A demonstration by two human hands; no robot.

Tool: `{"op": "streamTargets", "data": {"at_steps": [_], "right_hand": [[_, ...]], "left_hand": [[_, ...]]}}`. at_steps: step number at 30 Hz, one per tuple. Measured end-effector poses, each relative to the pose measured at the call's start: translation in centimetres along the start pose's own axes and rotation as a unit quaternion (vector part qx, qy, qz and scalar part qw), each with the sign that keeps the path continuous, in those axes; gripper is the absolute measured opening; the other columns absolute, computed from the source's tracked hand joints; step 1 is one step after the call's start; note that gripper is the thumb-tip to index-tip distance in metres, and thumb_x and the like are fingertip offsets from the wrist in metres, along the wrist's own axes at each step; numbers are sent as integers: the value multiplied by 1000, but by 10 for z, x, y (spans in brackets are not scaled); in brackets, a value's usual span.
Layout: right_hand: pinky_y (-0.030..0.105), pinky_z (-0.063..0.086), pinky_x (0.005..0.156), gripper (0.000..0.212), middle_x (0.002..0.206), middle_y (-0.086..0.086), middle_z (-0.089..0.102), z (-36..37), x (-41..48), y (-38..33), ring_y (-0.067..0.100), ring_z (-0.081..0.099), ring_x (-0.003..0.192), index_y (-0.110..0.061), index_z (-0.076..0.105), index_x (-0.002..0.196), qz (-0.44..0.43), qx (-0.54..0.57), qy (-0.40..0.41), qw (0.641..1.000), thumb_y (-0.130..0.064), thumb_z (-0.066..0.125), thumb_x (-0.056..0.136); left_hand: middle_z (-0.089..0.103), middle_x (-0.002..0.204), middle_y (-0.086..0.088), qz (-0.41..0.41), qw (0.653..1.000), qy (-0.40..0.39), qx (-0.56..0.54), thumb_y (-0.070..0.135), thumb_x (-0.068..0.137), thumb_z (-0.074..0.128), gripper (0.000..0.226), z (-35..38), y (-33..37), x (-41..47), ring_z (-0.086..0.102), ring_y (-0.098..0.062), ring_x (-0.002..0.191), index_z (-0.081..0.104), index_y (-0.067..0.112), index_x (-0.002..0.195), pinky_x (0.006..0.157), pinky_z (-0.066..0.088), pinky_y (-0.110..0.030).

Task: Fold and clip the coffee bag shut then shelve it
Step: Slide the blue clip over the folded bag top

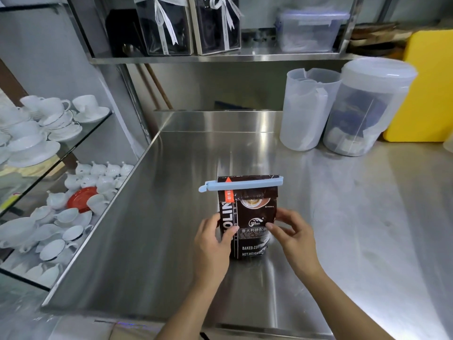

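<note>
A dark brown coffee bag [250,217] stands upright on the steel counter [157,217], its top folded over. A light blue bar clip [241,184] is clamped across the fold, its hinge end sticking out to the left. My left hand [213,244] grips the bag's left side, thumb on the front. My right hand [293,235] holds the bag's right side with the fingertips on its front. A steel shelf [220,58] runs above the back of the counter.
Two translucent plastic containers [306,106] [367,104] stand at the back right, beside a yellow board [426,87]. On the shelf are ribboned boxes [164,25] and a lidded plastic box [310,30]. Glass shelves [81,141] with white cups and saucers fill the left side.
</note>
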State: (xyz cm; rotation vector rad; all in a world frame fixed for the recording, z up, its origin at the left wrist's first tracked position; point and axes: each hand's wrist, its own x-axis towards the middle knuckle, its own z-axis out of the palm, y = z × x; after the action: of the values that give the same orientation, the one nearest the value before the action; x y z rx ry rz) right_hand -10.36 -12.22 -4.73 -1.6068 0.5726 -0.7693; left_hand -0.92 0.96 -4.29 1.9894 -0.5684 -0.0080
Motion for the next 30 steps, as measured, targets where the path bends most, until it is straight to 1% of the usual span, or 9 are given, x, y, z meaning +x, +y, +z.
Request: {"op": "streamTargets", "data": {"at_steps": [3, 6, 11, 15, 17, 20, 24, 27, 30], "right_hand": [[30, 47, 88, 51, 110, -2, 57, 1, -6, 7, 1, 52, 107, -44, 48, 104, -22, -61, -27, 998, -11, 72, 74], [31, 43, 95, 65, 118, -26, 45, 4, -9, 20, -4, 44, 114, -55, 36, 113, -21, -77, -48, 996, -32, 74, 65], [52, 43, 100, 83, 134, -8, 39, 9, -16, 42, 11, 40, 127, -42, 27, 128, -11, -45, -111, 993, -30, 75, 63], [51, 42, 101, 83, 134, -8, 40, 10, -14, 48, 16, 38, 129, -45, 24, 130, -41, -67, -104, 991, -21, 72, 67], [51, 42, 100, 81, 134, -1, 42, 10, -14, 48, 19, 41, 127, -35, 26, 133, -57, -72, -101, 991, -15, 71, 70], [49, 44, 100, 81, 133, -7, 43, 6, -17, 41, 16, 43, 125, -32, 26, 134, -75, -82, -105, 988, -13, 73, 70], [43, 46, 98, 90, 132, -28, 38, 3, -20, 17, 10, 42, 126, -47, 22, 132, -113, -92, -107, 984, -15, 77, 68], [41, 45, 98, 95, 130, -38, 30, 10, -21, -9, 9, 42, 127, -54, 14, 130, -142, -98, -121, 978, -18, 77, 69], [43, 43, 100, 94, 138, -18, 38, 24, -25, -34, 11, 43, 127, -53, 12, 132, -163, -85, -146, 972, -23, 76, 69]], "left_hand": [[55, 96, -1, 7, 1000, 10, -3, 21, 80, 66, 28, 6, -1, -4, 52, -9, 83, 57, 11, 105, 72, 38, -19], [46, 97, 6, -5, 1000, 8, -26, 18, 75, 71, 40, 12, -3, -10, 49, 0, 88, 52, 13, 110, 75, 37, -9], [53, 109, 6, -66, 995, -18, -69, 13, 72, 74, 55, 23, -14, -23, 51, -4, 100, 39, 31, 111, 83, 37, -16], [52, 114, 9, -102, 992, -5, -79, 12, 74, 71, 59, 31, -12, -32, 47, 9, 99, 37, 27, 120, 79, 34, 2], [53, 118, 3, -110, 990, 17, -92, 10, 73, 71, 59, 35, -10, -33, 50, 0, 103, 38, 33, 117, 90, 39, -8], [56, 117, -2, -106, 990, 44, -86, 12, 70, 73, 59, 33, -6, -37, 53, -15, 109, 41, 31, 116, 98, 44, -41], [57, 114, -3, -92, 989, 79, -88, 15, 68, 75, 60, 19, 10, -43, 53, -18, 108, 44, 27, 117, 96, 45, -46], [56, 118, -2, -74, 987, 102, -104, 14, 68, 76, 61, -2, 26, -45, 52, -15, 109, 43, 31, 118, 97, 44, -37], [58, 117, 1, -46, 984, 132, -109, 7, 69, 75, 64, -33, 41, -47, 53, 5, 97, 42, 34, 117, 87, 41, -10]]}}
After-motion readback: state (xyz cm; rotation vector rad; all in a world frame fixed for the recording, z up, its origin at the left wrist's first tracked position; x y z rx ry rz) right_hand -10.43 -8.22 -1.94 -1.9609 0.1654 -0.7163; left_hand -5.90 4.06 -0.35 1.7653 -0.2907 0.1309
